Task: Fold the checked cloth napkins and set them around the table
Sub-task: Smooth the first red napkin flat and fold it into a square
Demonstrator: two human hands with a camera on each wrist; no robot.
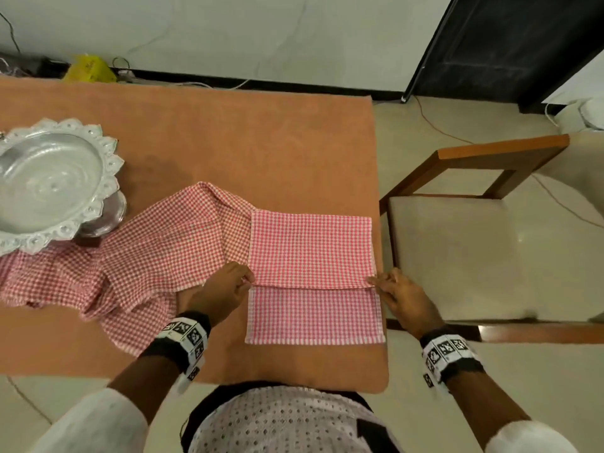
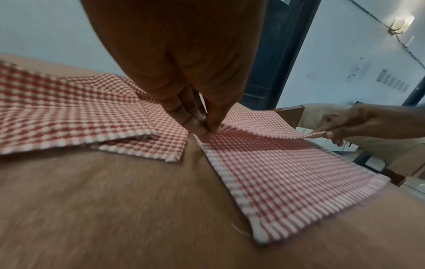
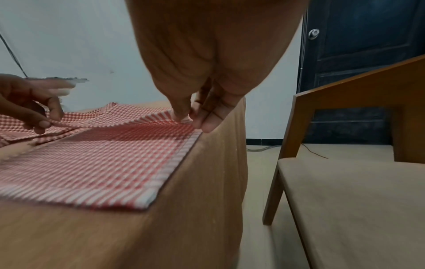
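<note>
A red-and-white checked napkin [image 1: 310, 250] lies at the table's right edge, its far half folded over toward me, the near strip [image 1: 313, 317] uncovered. My left hand [image 1: 243, 279] pinches the left corner of the folded flap's edge [image 2: 253, 131], seen close as my left hand [image 2: 204, 130]. My right hand [image 1: 376, 282] pinches the right corner, shown as my right hand [image 3: 190, 121] in the right wrist view. The flap's edge hangs slightly above the lower layer [image 3: 103, 160]. More checked napkins [image 1: 137, 256] lie crumpled to the left.
A silver footed tray [image 1: 62, 237] with a scalloped rim stands at the left, partly over the crumpled napkins. The orange-brown table cover [image 1: 261, 142] is bare at the back. A wooden chair [image 1: 490, 250] with a beige seat stands close to the table's right edge.
</note>
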